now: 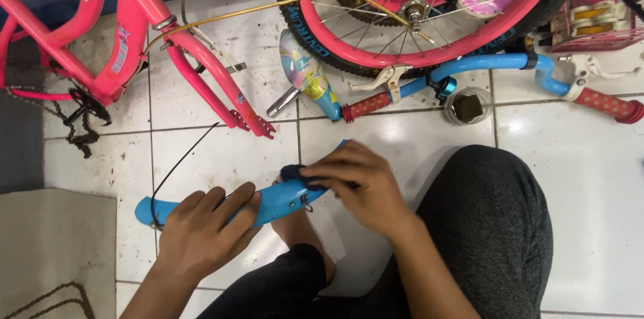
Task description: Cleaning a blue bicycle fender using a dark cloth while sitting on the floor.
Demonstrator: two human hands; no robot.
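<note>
Two hands are working on a blue bicycle mudguard over a white tiled floor.

The left hand (201, 228) is gripping the blue mudguard (278, 201) in the lower middle of the frame, fingers curled and clamped over its top edge, while the right hand (359, 188) is pressing a small dark pad (295, 173) against the mudguard's upper end, fingertips pinched together on it. The mudguard is lying slanted above the floor (583, 211), just over the person's foot, with thin black wire stays (178, 165) sticking up from its lower left end. A pink frame (127, 44) is standing at upper left, a pink wheel (429, 10) at top centre, and blue handlebars (490, 67) to the right. As a judgement, the curved plastic could slip or twist under the pressure, because only one hand is steadying it; the loose stays could also jab the left wrist.
</note>
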